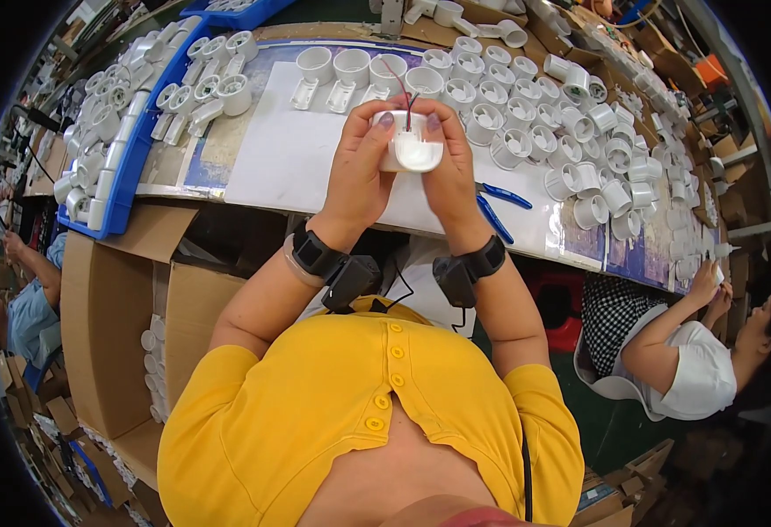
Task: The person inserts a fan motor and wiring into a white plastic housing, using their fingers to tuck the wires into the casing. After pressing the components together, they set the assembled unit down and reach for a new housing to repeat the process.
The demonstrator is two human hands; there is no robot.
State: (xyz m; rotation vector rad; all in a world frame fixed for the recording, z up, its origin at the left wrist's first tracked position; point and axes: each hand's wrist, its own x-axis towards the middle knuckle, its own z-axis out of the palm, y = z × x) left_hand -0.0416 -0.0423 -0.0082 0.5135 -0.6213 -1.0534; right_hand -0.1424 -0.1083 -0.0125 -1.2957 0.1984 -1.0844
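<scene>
Between my two hands, above the near edge of the table, is a white plastic housing (418, 151) with a rounded cup shape. Thin red and dark wires (407, 107) rise out of it. My left hand (364, 162) grips its left side, the thumb on top. From the right, my right hand (449, 162) grips it in the same way. Just beyond my hands stands a row of white cups (351, 67) with flat white arms (340, 97). Blue-handled pliers (501, 207) lie to the right of my right hand.
Many white round housings (519, 112) cover the table's right half. A blue tray (123, 189) filled with similar parts stands at the left, with more parts (220, 92) beside it. An open cardboard box (108, 329) is at lower left. Other people (680, 351) sit at both sides.
</scene>
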